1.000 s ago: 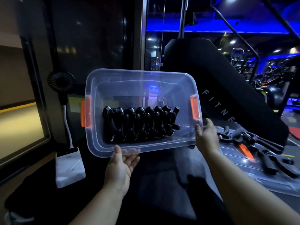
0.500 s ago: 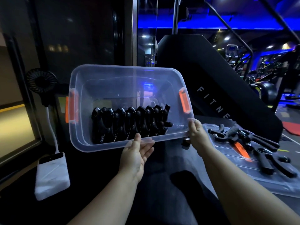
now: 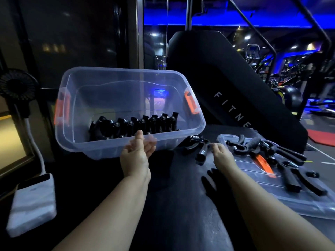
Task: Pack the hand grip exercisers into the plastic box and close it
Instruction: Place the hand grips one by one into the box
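Looking down from my head, my left hand (image 3: 136,156) grips the plastic box (image 3: 126,71) by the middle of its near long rim: the thumb lies over the rim's top edge and my fingers (image 3: 150,144) are curled under the lip, showing blurred through the clear wall. The box is lifted off the black counter (image 3: 172,200) and tipped, its open mouth facing me and its far rim higher than the near one. It has no cover on it. An orange latch (image 3: 62,109) hangs on its left end and another orange latch (image 3: 190,102) on its right end. Inside, a row of black hand grip exercisers (image 3: 134,126) stands packed side by side along the lower near wall, handles upward, and takes up the middle and right part of the floor. My right hand (image 3: 222,155) is off the box, low over the counter to the right of it, its fingers relaxed and loosely curled, holding nothing. Just beside its fingertips a loose exerciser (image 3: 196,148) lies on the counter under the box's right corner; I cannot tell whether I touch it. Further right the clear lid (image 3: 272,199) lies flat on the counter, and several more exercisers (image 3: 258,146) lie jumbled on it around an orange piece (image 3: 263,164). A white block (image 3: 32,202) sits at the far left, well apart from the box.
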A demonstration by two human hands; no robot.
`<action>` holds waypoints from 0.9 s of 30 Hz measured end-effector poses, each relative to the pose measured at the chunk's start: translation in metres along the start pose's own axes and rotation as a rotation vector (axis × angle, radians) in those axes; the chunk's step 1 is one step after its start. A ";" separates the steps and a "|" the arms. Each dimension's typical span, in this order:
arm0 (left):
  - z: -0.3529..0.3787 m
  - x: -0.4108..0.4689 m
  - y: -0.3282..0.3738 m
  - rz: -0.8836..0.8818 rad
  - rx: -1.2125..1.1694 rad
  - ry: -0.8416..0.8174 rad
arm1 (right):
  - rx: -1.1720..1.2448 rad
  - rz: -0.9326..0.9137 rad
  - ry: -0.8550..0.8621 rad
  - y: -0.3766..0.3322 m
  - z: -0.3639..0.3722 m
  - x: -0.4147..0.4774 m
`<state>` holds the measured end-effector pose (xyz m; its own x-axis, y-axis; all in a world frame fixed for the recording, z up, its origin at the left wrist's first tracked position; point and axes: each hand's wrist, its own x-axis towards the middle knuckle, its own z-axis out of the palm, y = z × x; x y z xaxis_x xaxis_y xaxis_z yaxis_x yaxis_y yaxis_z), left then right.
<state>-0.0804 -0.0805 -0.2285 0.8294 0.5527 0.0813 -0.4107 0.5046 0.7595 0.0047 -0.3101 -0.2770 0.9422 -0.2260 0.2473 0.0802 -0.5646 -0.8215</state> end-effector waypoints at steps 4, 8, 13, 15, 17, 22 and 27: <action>0.000 -0.002 -0.002 0.020 0.013 -0.012 | -0.164 0.010 -0.097 0.007 0.014 0.013; -0.005 -0.004 -0.005 0.041 0.015 -0.020 | -0.326 0.020 -0.175 0.008 0.029 0.023; -0.007 -0.007 -0.006 0.044 0.031 -0.030 | -0.574 0.017 -0.220 0.005 0.035 0.029; -0.007 -0.007 -0.004 0.039 0.034 -0.038 | -0.601 0.009 -0.222 0.004 0.034 0.030; -0.007 -0.007 -0.003 0.033 0.039 -0.045 | -0.625 0.003 -0.231 0.000 0.032 0.028; -0.008 -0.009 0.001 0.021 0.042 -0.055 | -0.636 -0.003 -0.258 -0.011 0.024 0.021; -0.009 -0.011 0.002 0.003 0.044 -0.063 | -0.630 -0.011 -0.270 -0.014 0.013 0.011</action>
<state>-0.0939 -0.0795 -0.2339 0.8511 0.5103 0.1231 -0.3970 0.4723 0.7869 0.0184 -0.2946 -0.2691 0.9971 -0.0579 0.0499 -0.0373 -0.9384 -0.3436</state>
